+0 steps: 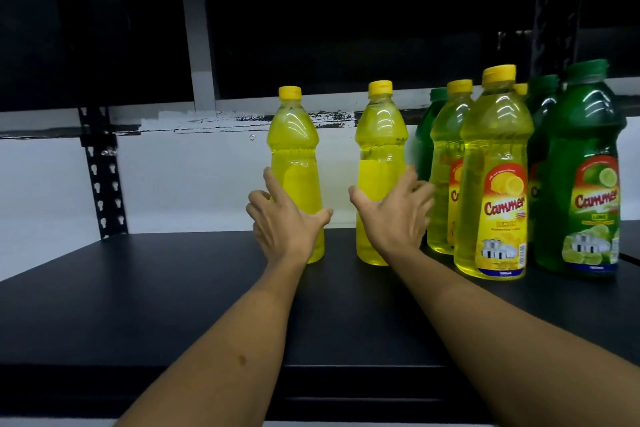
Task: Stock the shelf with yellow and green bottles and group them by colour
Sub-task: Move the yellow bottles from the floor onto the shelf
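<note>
Gripping one upright yellow bottle point(297, 170) in the left hand point(284, 222) and another point(379, 163) in the right hand point(391, 218), the person risks knocking the mixed cluster point(495, 184) just beyond the right hand's fingers point(420, 189), toppling bottles across the shelf point(138, 288).

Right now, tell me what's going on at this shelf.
A person is stocking a black shelf with bottles. The left hand is at one yellow bottle and the right hand at a second yellow bottle; both bottles stand upright, apart from each other, labels not showing. The fingers look loosely spread, so a firm grip cannot be told. To the right stands a mixed cluster: a labelled lemon bottle in front, a lime bottle beside it, more yellow and green behind. Colours are not yet grouped.
</note>
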Available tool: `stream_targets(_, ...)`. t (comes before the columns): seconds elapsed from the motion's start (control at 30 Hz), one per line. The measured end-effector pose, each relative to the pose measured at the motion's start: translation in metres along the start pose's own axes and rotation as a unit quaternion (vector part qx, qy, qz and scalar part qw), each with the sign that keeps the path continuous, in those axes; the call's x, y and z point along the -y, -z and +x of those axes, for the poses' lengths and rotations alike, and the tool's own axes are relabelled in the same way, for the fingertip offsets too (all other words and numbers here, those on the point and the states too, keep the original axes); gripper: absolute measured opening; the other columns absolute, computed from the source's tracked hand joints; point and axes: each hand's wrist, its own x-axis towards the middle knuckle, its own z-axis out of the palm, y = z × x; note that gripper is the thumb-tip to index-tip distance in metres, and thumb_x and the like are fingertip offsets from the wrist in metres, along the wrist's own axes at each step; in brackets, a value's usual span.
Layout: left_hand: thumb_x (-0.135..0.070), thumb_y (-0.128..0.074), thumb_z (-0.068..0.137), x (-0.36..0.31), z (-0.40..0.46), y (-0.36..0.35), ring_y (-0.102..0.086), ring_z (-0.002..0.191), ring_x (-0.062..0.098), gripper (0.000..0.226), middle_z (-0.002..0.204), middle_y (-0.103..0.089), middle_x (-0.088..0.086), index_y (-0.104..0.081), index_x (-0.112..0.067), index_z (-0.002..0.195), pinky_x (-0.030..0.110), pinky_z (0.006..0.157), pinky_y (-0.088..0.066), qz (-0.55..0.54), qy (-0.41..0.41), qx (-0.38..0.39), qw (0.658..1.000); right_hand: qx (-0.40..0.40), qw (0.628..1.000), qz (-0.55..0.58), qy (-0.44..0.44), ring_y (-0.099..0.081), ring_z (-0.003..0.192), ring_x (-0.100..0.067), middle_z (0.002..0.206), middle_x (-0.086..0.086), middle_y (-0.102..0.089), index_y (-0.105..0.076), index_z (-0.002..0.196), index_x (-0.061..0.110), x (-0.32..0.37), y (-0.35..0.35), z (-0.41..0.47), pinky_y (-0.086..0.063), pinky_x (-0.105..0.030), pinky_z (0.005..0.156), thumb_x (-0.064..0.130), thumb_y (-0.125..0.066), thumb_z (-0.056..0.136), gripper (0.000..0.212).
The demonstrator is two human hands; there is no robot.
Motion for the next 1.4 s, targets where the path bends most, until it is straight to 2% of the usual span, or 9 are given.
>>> stream_targets(0.13,-0.047,-0.084,0.064,0.009,0.006,0.003,-0.046,0.122,0.029,0.114,0.134,-0.04,0.009,-0.015,-0.027,0.152,0.041,0.091,-0.045,-0.103,0.008,0.042,0.994,0.023,1.0,0.008,0.007,-0.04,0.124,-0.035,0.134,-0.016,-0.039,-0.028,0.143,0.016,-0.004,0.009,0.001,-0.04,-0.045,0.095,0.06,-0.072,0.071,0.095)
stream_targets(0.23,-0.037,-0.09,0.061,0.02,0.01,0.009,-0.047,0.126,0.027,0.11,0.136,-0.046,0.007,-0.022,-0.033,0.148,0.044,0.101,-0.046,-0.23,0.01,0.082,0.97,0.077,0.984,0.158,0.003,-0.044,0.126,-0.028,0.138,-0.009,-0.045,-0.027,0.145,0.022,-0.01,0.015,0.006,-0.041,-0.039,0.098,0.045,-0.078,0.072,0.092)
stream_targets(0.33,-0.031,-0.088,0.062,0.019,0.006,0.012,-0.052,0.12,0.027,0.102,0.131,-0.05,0.005,-0.023,-0.04,0.141,0.044,0.096,-0.049,-0.272,0.022,0.112,0.955,0.145,0.945,0.291,-0.03,-0.059,0.109,-0.023,0.111,0.003,-0.058,-0.027,0.144,0.027,-0.012,0.019,0.005,-0.046,-0.033,0.088,0.028,-0.075,0.079,0.081)
stream_targets(0.5,-0.04,-0.086,0.063,0.008,-0.004,0.011,-0.045,0.125,0.025,0.104,0.137,-0.043,0.007,-0.019,-0.037,0.142,0.034,0.095,-0.043,-0.236,-0.015,0.101,0.966,0.157,0.965,0.208,0.011,-0.039,0.131,-0.023,0.144,-0.006,-0.035,-0.019,0.149,0.027,-0.013,0.015,-0.005,-0.035,-0.031,0.099,0.049,-0.078,0.073,0.099)
stream_targets(0.63,-0.037,-0.088,0.065,0.008,-0.001,0.012,-0.046,0.119,0.025,0.095,0.131,-0.043,0.009,-0.022,-0.03,0.133,0.032,0.085,-0.041,-0.227,0.01,0.087,0.97,0.109,0.98,0.168,0.007,-0.035,0.135,-0.027,0.148,-0.011,-0.031,-0.021,0.148,0.02,-0.011,0.018,-0.005,-0.034,-0.031,0.096,0.041,-0.083,0.07,0.102)
stream_targets(0.83,-0.029,-0.083,0.073,0.013,0.004,0.013,-0.058,0.105,0.025,0.068,0.115,-0.053,0.005,-0.028,-0.029,0.114,0.038,0.087,-0.049,-0.304,0.041,0.163,0.938,0.161,0.94,0.292,-0.078,-0.057,0.082,-0.012,0.093,0.005,-0.053,-0.036,0.114,0.015,-0.011,0.023,0.003,-0.041,-0.018,0.062,0.017,-0.083,0.073,0.062)
stream_targets(0.97,-0.031,-0.078,0.079,0.016,0.007,0.01,-0.051,0.115,0.025,0.06,0.124,-0.045,0.008,-0.033,-0.037,0.119,0.043,0.093,-0.05,-0.298,0.067,0.15,0.94,0.168,0.909,0.362,-0.121,-0.059,0.075,-0.007,0.087,0.008,-0.057,-0.047,0.116,0.013,-0.014,0.02,0.008,-0.046,-0.023,0.061,0.009,-0.083,0.072,0.058)
stream_targets(1.13,-0.016,-0.066,0.091,0.018,0.008,0.01,-0.061,0.103,0.027,0.048,0.113,-0.052,0.014,-0.027,-0.032,0.115,0.027,0.067,-0.05,-0.319,0.092,0.144,0.932,0.126,0.905,0.382,-0.135,-0.059,0.077,-0.012,0.094,-0.002,-0.052,-0.035,0.121,0.016,-0.02,0.017,0.01,-0.045,-0.022,0.058,0.006,-0.077,0.08,0.06)
stream_targets(1.4,-0.035,-0.048,0.099,0.028,0.008,0.009,-0.064,0.1,0.03,0.024,0.113,-0.063,0.012,-0.043,-0.021,0.119,0.047,0.081,-0.056,-0.118,0.069,0.07,0.988,0.029,0.994,0.09,-0.05,-0.053,0.116,-0.029,0.129,-0.013,-0.049,-0.042,0.126,0.012,-0.023,0.014,0.003,-0.045,-0.035,0.084,0.031,-0.057,0.096,0.038)
